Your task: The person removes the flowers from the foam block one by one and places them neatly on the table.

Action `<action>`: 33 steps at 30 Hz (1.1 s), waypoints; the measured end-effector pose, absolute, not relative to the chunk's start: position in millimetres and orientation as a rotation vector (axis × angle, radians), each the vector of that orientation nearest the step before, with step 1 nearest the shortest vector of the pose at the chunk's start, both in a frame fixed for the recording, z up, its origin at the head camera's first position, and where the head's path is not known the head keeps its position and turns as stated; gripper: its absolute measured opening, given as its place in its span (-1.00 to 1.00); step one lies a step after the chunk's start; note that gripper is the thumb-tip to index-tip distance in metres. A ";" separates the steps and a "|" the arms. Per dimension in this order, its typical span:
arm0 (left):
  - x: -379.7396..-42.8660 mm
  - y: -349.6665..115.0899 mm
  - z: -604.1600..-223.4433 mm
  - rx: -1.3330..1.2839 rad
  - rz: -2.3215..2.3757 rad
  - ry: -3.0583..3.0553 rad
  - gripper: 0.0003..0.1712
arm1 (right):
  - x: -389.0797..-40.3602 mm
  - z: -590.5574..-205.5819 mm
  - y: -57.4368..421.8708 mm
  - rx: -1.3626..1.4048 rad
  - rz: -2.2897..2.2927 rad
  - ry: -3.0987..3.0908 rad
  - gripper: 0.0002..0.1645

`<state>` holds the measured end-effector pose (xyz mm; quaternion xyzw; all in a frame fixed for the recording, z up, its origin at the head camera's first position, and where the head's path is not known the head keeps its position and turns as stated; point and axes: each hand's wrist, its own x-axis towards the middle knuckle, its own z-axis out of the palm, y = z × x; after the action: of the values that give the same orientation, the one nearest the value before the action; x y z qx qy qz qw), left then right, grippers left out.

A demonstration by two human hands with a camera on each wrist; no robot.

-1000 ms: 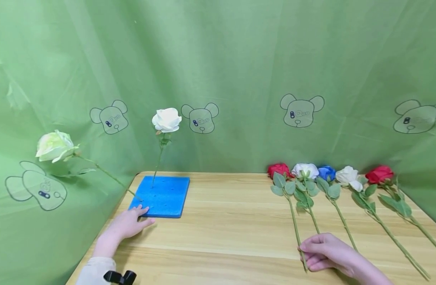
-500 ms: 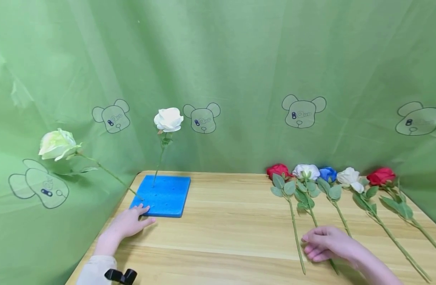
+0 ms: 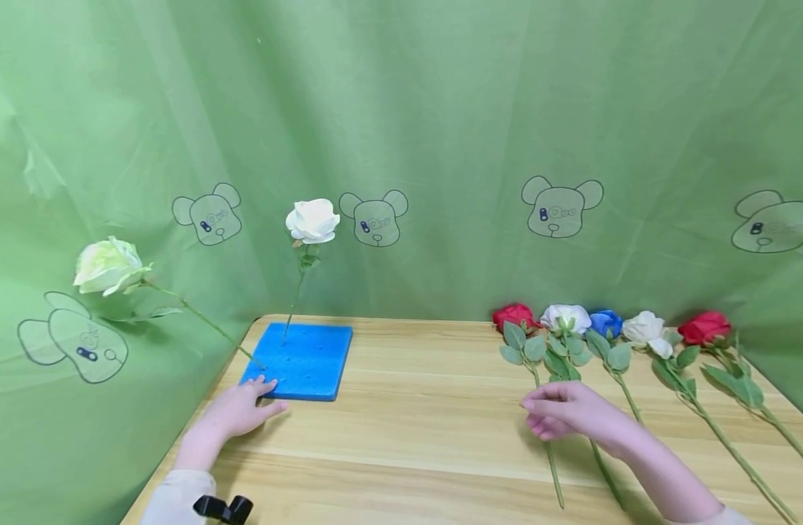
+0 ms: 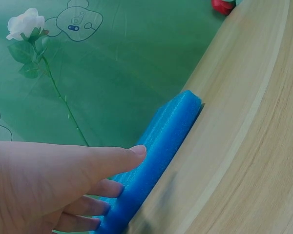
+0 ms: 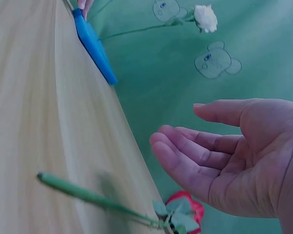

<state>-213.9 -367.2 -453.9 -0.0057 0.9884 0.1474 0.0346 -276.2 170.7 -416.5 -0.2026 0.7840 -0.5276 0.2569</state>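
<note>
My left hand (image 3: 237, 410) rests on the near left edge of a blue foam board (image 3: 319, 364), fingers spread over its top. A white rose (image 3: 312, 221) stands upright in the board. Another rose, pale green-white (image 3: 109, 266), leans far left from it. My right hand (image 3: 575, 414) hovers over the stem of the leftmost red rose (image 3: 516, 316), holding nothing. In the right wrist view, its thumb and loosely bent fingers are apart, with the red rose's stem (image 5: 88, 195) below them on the table.
To the right lie a white-lilac rose (image 3: 565, 319), a blue rose (image 3: 606, 323), a white rose (image 3: 647, 330) and a second red rose (image 3: 705, 328), their stems toward me. A green curtain (image 3: 440, 109) hangs behind the wooden table (image 3: 427, 437).
My right hand let go of the leftmost red rose's stem, drew slightly right, then moved up and left above it. The left hand stays on the board.
</note>
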 end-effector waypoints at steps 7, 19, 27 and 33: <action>-213.4 -367.9 -454.8 -0.025 0.455 3.042 -0.19 | -285.1 -408.3 147.2 -0.635 -1.430 2.184 -0.50; -215.0 -368.5 -456.0 -0.021 0.445 3.044 -0.19 | -303.1 -407.7 99.8 -0.691 -1.439 2.206 -0.49; -214.3 -366.8 -455.4 -0.028 0.452 3.045 -0.20 | -310.7 -412.8 60.2 -0.729 -1.498 2.183 -0.50; -213.0 -367.4 -454.7 -0.029 0.464 3.037 -0.17 | -315.0 -414.5 28.9 -0.770 -1.558 2.155 -0.52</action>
<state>-213.0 -367.4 -454.7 -0.0093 0.9879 0.1510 0.0348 -315.0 28.9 -414.5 -0.2733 0.7650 -0.5528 0.1854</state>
